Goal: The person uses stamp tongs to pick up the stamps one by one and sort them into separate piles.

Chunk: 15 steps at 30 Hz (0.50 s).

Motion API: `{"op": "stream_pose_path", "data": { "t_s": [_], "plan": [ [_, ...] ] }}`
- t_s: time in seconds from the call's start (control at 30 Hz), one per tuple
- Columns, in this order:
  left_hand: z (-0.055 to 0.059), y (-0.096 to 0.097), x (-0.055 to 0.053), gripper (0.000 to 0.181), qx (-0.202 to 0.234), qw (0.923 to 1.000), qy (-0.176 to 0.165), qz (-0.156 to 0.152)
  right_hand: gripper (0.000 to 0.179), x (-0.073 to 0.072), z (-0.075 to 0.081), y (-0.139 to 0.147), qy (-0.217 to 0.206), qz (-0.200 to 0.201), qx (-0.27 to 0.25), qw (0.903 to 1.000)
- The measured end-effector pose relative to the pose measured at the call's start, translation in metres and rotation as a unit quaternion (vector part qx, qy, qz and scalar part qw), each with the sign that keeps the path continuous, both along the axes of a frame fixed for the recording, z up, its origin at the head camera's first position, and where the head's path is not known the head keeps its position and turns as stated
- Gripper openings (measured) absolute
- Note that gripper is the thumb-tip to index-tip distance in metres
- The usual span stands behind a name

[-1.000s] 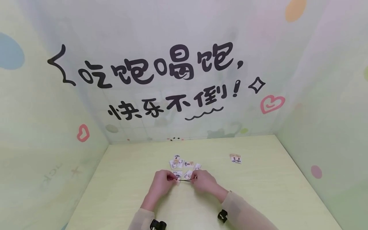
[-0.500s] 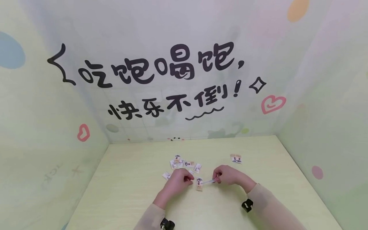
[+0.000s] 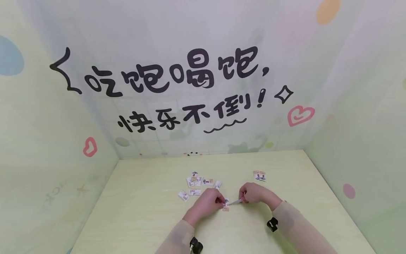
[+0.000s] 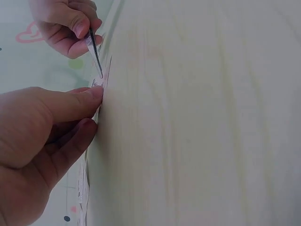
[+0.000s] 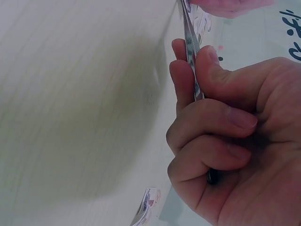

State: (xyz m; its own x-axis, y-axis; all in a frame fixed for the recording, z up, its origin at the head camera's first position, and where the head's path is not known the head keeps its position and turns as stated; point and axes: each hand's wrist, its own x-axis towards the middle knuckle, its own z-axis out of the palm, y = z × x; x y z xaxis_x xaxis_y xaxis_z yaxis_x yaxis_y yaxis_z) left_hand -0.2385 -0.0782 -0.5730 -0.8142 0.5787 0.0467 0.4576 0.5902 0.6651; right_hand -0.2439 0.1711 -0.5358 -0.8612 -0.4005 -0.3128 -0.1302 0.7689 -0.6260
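Note:
My right hand grips a pair of metal tweezers, its fingers curled round the shanks. The tweezers' tips reach left to a small printed paper piece, which has a picture and an orange band at its lower end. From the other side, my left hand pinches this piece at its left edge between thumb and fingers. In the left wrist view, the tweezers meet the piece just beyond the left thumb. Part of the piece is hidden behind the left fingers.
Several printed pieces lie loose behind and left of my left hand, some overlapping. A pair of pieces lies side by side at the back right. Printed walls enclose the pale wooden table at the back and sides.
Both hands have moved right from the loose pieces, the tweezers bringing one piece along. My left hand was apart from it half a second ago and now holds its edge.

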Motion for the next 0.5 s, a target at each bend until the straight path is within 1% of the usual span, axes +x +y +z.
{"op": "stream_pose_path", "data": {
  "t_s": [0.1,0.27,0.4,0.5],
  "plan": [
    [0.001,0.004,0.000,0.014,-0.011,0.9999,0.000,0.002,0.023,0.001,0.001,-0.001,0.001,-0.006,0.010,0.9999],
    [0.002,0.009,0.002,0.011,-0.009,0.9996,-0.015,0.024,0.020,0.006,0.003,0.001,0.001,-0.012,0.004,0.9999],
    [0.001,0.012,0.005,0.007,-0.003,0.9986,-0.020,0.050,0.016,0.014,-0.001,0.005,-0.007,-0.026,-0.030,0.9992],
    [0.002,0.014,0.008,0.009,-0.001,0.9967,-0.028,0.076,0.013,0.021,-0.007,0.007,-0.014,-0.043,-0.063,0.9970]
  ]
}}
